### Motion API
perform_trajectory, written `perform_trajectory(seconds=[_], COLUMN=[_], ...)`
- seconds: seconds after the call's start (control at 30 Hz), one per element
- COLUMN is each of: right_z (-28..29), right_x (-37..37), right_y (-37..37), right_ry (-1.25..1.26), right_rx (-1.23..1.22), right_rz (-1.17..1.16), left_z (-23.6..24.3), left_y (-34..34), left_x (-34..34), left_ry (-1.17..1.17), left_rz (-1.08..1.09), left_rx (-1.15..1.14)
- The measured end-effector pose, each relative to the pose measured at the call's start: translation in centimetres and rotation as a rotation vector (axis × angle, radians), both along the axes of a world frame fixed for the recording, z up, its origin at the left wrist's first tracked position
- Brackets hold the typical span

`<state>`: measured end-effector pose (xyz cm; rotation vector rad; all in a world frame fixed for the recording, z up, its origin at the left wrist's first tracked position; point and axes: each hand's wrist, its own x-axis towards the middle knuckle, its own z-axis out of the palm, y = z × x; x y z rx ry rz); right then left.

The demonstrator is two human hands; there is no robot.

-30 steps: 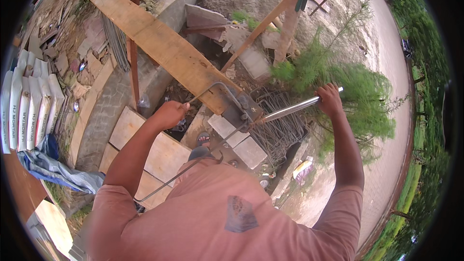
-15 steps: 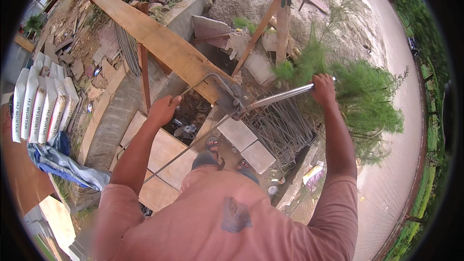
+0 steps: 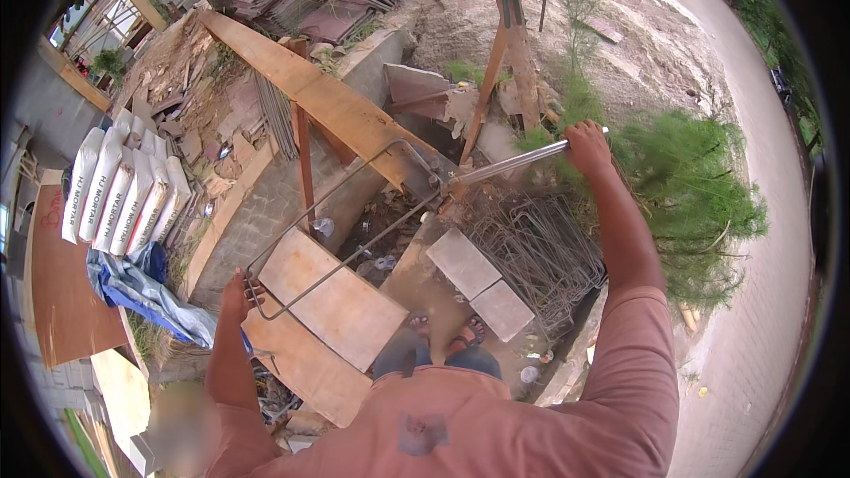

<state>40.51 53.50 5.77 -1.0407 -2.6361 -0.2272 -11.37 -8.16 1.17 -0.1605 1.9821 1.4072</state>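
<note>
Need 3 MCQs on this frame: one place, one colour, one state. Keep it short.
1. Where does the pile of bent wire stirrups lie?
A. right of the two grey pavers
B. on the stacked sacks
C. on the road

2. What colour is the tarp below the mortar sacks?
A. red
B. blue
C. yellow

3. What does the right hand hold?
A. nothing
B. a sack
C. a metal pipe

Key: 1 A, the stirrups lie beside the pavers; 2 B, the folds are blue; 3 C, the fingers wrap the pipe's end.
</note>
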Motion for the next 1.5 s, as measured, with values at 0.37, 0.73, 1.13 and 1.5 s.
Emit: perform_trajectory(seconds=[0.37, 0.73, 1.13, 1.5], right_z=[0.4, -2.0, 1.1, 0.0], right_x=[0.7, 4.6, -2.8, 0.0], right_y=[-2.5, -20.6, -41.1, -39.1], right_ry=[-0.054, -0.072, 0.073, 0.101], right_rx=[0.043, -0.207, -0.345, -0.363], right_rz=[-0.161, -0.562, -0.824, -0.705], left_z=[-5.1, -7.5, -6.2, -5.9], left_y=[2.6, 2.6, 7.2, 6.8], left_x=[-2.1, -3.5, -0.9, -1.3], left_ry=[0.126, 0.124, 0.119, -0.028], left_rz=[0.106, 0.086, 0.166, 0.078], left_rx=[0.026, 0.116, 0.154, 0.209])
